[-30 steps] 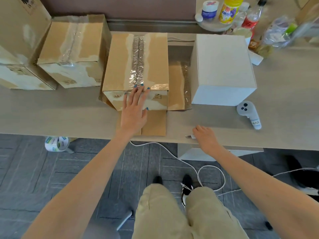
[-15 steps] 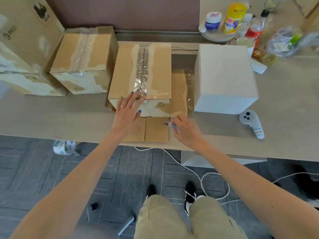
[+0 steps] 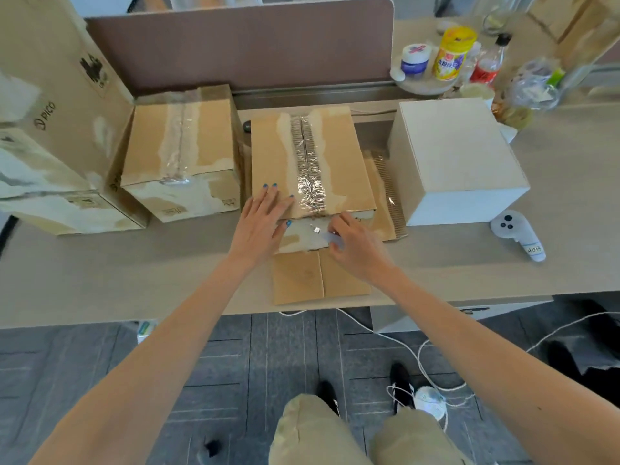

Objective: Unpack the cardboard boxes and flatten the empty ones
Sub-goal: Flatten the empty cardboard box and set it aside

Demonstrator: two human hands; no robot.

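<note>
Desk (image 3: 100, 280), pale wood. Far left: large cardboard box (image 3: 50, 105), printed PICO, surface torn. Next: second cardboard box (image 3: 181, 152), closed, top seam taped. Centre: middle cardboard box (image 3: 339, 156), closed, clear tape down its top seam, resting on flattened cardboard (image 3: 302, 278) that juts toward the desk's near edge. Left hand (image 3: 261, 223): fingers straight and spread, flat on the middle box's near left top corner. Right hand (image 3: 355, 246): at that box's front face, fingers curled round a small pale tool (image 3: 335, 238), blurred. Right: white box (image 3: 459, 156), closed, apart from both hands. Just beside it: white controller (image 3: 516, 233). Rear right: yellow jar (image 3: 451, 58) among bottles.
</note>
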